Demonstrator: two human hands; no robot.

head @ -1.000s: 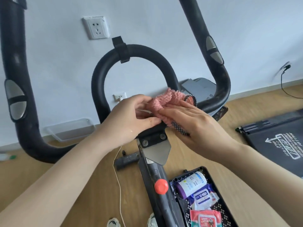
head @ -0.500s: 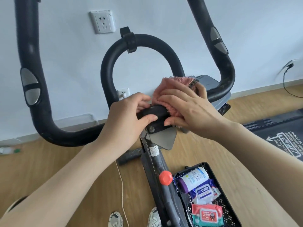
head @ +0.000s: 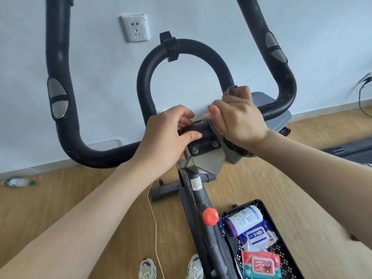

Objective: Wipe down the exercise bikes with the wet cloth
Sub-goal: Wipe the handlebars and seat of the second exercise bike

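Clear tray is sitting on the floor against the wall, far left, behind the handlebar; contents can't be made out. Black mesh basket is lying near right, just beside the exercise bike frame. It's holding a white wipes canister with a purple cap at its far end, a blue-and-white wipes pack in the middle and a red wipes pack nearest.

Left hand is gripping the black centre bar above the clamp, fingers curled over it, thumb pressing on the near side. Cloth, checkered edge showing, is wrapped on the bar just right of that, at the foot of the centre loop. Right hand is clutching it, fingers curled over the top.

Wood floor is running under everything. A bottle is lying far left by the skirting, a thin cord is trailing near centre, and two shoes are showing at the bottom edge. A socket is sitting on the pale wall, and a dark mat is lying far right.
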